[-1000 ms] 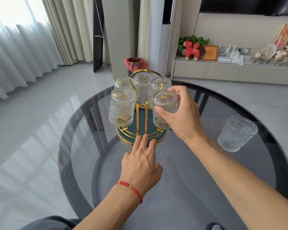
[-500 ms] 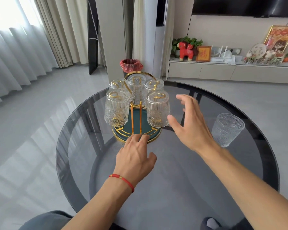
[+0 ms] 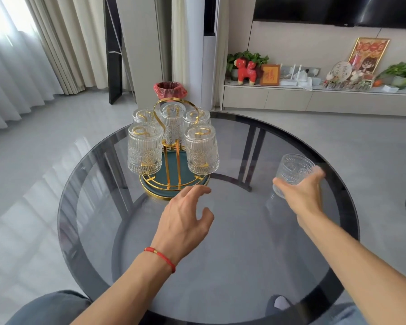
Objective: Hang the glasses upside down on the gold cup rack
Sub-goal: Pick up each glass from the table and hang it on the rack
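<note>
The right hand (image 3: pixel 299 192) was wrapped around the last loose ribbed clear glass tumbler (image 3: pixel 292 170), thumb on its near side and fingers round the far side, the tumbler upright on the round smoked-glass tabletop (image 3: pixel 232 266), well apart from the rack. The left hand (image 3: pixel 184 216) hovered with fingers loosely spread, holding nothing, just in front of the gold wire cup rack with its teal round tray (image 3: pixel 174 181). 5 ribbed glasses already hung upside down on the rack. The grip looked light on a slick, patterned wall, so the tumbler could slip as it was turned over; on a glass top a drop might chip both. Swinging it in could also knock the near-right hanging glass (image 3: pixel 201 150), and with the left hand off the tray the rack could shift. Which peg was free could not be made out, since the glasses hid the prongs, and the right palm covered the tumbler's base.
</note>
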The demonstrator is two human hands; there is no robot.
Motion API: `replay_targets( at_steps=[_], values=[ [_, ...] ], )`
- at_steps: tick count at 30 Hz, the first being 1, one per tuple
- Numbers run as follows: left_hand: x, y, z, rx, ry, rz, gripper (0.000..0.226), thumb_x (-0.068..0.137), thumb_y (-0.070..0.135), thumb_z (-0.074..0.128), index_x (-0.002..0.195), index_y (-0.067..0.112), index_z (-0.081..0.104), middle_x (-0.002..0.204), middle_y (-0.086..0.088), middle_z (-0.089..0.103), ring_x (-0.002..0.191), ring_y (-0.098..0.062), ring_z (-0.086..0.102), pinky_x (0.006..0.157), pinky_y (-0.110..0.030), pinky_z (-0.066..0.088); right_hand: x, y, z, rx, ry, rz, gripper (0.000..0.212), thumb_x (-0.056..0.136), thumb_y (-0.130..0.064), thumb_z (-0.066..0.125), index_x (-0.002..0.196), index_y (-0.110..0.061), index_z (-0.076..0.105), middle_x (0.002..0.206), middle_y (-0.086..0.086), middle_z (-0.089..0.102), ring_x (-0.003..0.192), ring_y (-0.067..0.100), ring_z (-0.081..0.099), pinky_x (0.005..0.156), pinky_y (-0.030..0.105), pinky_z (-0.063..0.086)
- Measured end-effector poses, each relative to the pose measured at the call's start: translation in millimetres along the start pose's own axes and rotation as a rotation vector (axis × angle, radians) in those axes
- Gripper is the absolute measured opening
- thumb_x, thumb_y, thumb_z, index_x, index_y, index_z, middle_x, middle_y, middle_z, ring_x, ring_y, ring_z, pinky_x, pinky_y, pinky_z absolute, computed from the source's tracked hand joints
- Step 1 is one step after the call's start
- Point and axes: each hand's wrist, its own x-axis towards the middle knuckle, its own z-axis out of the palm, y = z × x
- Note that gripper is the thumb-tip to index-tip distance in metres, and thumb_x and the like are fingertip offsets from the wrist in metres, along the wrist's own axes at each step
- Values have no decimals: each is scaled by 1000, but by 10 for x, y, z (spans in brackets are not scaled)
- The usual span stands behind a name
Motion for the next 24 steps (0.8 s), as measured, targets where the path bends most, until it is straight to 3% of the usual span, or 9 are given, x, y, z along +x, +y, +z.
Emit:
replay_targets(
  at_steps=[2,5,8,12,14,17,20,22,24],
  values=[
    [19,20,7,-20,3,0,38,88,19,66,126,21,64,120,3,68,105,-16,64,87,-40,57,69,55,13,-8,27,-7,89,78,-31,86,148,-19,34,130,-2,47,128,27,52,91,31,38],
    [40,44,18,-109,0,-17,35,89,19,67,124,20,65,114,3,69,99,-12,65,82,-34,59,57,14,-41,-49,-16,-121,83,69,-39,89,139,-29,46,130,-6,54,122,19,53,89,30,40],
    [64,67,-3,-303,-45,-87,37,88,33,71,124,26,63,111,6,70,96,-6,68,75,-22,60,-118,-146,-102,-74,-259,-399,80,64,-44,89,135,-41,51,132,-9,56,121,9,52,95,23,40],
    [68,150,-22,-766,-230,-243,79,72,55,79,142,36,47,127,4,62,106,-13,70,81,-42,63,-504,-349,-48,-180,-616,-678,92,62,-46,96,143,-42,54,126,-7,55,122,0,54,100,10,40],
    [65,170,-18,-785,-194,-267,81,68,55,81,141,38,48,124,0,61,103,-21,70,78,-45,64,-688,-386,21,-221,-686,-758,94,62,-52,95,145,-46,52,123,-12,53,121,2,56,99,11,42],
    [89,159,-76,-884,-50,-350,69,68,47,81,130,28,60,116,-12,68,98,-30,72,74,-49,64,-804,-470,55,-163,-697,-715,87,62,-65,88,140,-52,50,125,-24,55,125,-1,55,100,11,41],
    [119,116,-179,-1164,-1,-440,57,78,30,79,130,16,61,112,-17,74,102,-31,74,73,-48,63,-825,-566,44,12,-784,-457,72,75,-83,64,138,-53,48,136,-22,61,127,0,60,103,24,47],
    [122,102,-236,-1231,7,-455,53,80,26,75,130,13,61,111,-12,76,105,-30,73,76,-50,63,-860,-596,73,115,-840,-392,67,84,-77,58,140,-42,50,130,-11,72,123,7,66,106,34,50],
    [119,95,-264,-1268,13,-436,48,83,24,70,129,13,62,113,-10,76,109,-31,71,79,-50,62,-917,-650,101,199,-802,-416,59,87,-60,69,138,-32,55,122,-1,76,114,16,73,104,43,55]
  ],
)
